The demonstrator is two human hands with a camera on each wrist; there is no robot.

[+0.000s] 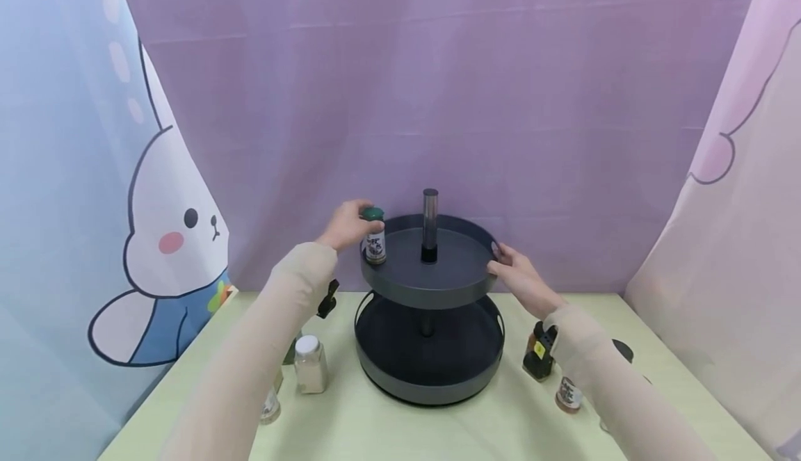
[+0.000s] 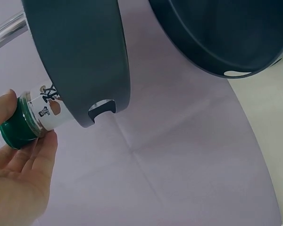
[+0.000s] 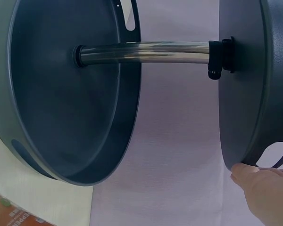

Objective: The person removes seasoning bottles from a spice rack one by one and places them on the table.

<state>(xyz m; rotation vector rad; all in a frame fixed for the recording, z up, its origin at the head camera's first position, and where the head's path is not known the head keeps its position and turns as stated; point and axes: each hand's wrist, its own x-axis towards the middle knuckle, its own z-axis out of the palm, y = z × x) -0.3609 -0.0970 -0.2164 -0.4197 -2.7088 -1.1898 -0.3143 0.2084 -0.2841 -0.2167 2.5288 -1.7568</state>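
Note:
A two-tier round dark grey rack stands on the table, its upper tray and lower tray joined by a metal pole. At the left inside edge of the upper tray is a spice jar with a green lid and a printed label. My left hand holds this jar around its lid, thumb on one side and fingers on the other. The tray wall hides the jar's base in the left wrist view. On the opposite side, my right hand grips the upper tray's rim beside a handle cutout.
Left of the rack stand a white-lidded jar of pale powder, a black-topped container and a partly hidden jar. To the right are a black-capped bottle and a labelled jar. A purple curtain hangs behind.

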